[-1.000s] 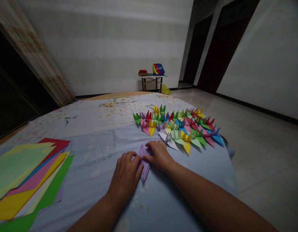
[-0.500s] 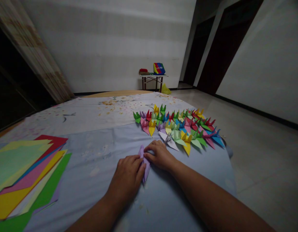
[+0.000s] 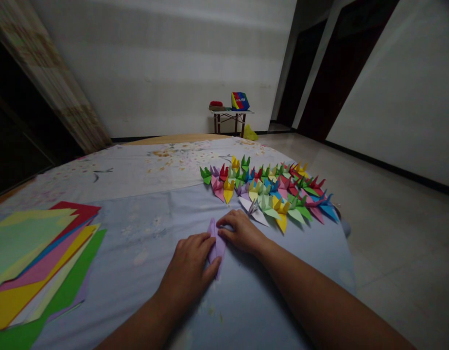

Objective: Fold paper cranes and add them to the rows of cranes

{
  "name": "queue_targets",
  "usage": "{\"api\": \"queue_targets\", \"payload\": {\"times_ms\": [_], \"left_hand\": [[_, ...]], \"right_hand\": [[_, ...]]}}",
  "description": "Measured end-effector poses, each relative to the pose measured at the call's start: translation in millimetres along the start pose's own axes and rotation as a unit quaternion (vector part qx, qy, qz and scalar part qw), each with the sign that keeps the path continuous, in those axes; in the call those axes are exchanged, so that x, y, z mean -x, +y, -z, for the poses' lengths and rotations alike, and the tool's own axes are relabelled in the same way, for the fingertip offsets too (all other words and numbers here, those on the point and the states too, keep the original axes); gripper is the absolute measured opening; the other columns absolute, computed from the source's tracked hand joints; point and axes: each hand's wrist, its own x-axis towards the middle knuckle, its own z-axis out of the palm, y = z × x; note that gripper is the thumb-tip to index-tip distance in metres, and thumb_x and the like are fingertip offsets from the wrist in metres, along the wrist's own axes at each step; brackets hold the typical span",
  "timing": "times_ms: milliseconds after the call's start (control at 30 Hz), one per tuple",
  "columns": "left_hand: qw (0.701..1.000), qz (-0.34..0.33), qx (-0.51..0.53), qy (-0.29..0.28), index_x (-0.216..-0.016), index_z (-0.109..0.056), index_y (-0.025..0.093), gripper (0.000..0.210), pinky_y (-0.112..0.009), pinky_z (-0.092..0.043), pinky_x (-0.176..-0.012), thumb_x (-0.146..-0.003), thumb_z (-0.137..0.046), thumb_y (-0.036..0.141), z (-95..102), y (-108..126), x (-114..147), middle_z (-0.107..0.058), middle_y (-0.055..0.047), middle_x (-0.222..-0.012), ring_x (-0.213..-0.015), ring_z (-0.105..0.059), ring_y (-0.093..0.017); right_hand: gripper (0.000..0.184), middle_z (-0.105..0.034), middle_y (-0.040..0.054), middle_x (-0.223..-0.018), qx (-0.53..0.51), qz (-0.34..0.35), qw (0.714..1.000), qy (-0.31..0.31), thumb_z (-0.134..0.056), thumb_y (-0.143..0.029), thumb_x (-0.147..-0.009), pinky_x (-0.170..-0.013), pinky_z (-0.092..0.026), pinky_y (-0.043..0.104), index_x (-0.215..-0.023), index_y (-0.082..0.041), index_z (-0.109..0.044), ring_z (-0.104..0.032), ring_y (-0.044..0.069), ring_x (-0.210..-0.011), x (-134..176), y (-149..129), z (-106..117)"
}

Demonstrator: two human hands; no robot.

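Observation:
A narrow, diamond-shaped piece of folded purple paper (image 3: 219,248) lies on the cloth in front of me, its points toward and away from me. My left hand (image 3: 190,262) holds its left side, fingers on the upper part and thumb lower down near the middle. From the right, my right hand (image 3: 243,232) has thumb and forefinger closed at the paper's upper right edge. Just beyond my right hand stand many folded paper cranes (image 3: 281,209) in several colours, the nearest ones white and yellow.
A fanned stack of coloured paper sheets (image 3: 31,248) lies at the left. Pale flowered cloth (image 3: 137,218) covers the round table. Against the far wall, a small table (image 3: 230,112) carries a colourful box (image 3: 240,101), with a yellow bag (image 3: 250,132) beside it on the floor.
The purple paper shows a wider face between my hands. My left thumb has spread away from the fingers, while the right hand has hardly moved.

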Motion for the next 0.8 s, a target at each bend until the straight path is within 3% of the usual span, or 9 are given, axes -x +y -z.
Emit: {"api": "queue_targets", "payload": {"times_ms": [800], "left_hand": [[0.998,-0.030,-0.047,-0.005,-0.113,-0.058,0.024,0.033,-0.046,-0.037,-0.089,-0.081,-0.052,0.029,-2.7,2.5,-0.6,-0.056,-0.011,-0.115,-0.106,-0.049,-0.027]], "right_hand": [[0.022,-0.057,0.0051,-0.094,0.057,0.026,0.998,-0.004,-0.059,-0.032,-0.081,-0.083,-0.032,0.034,-0.101,-0.027,-0.066,-0.046,0.019,-0.093,0.0,0.2,-2.6]]}}
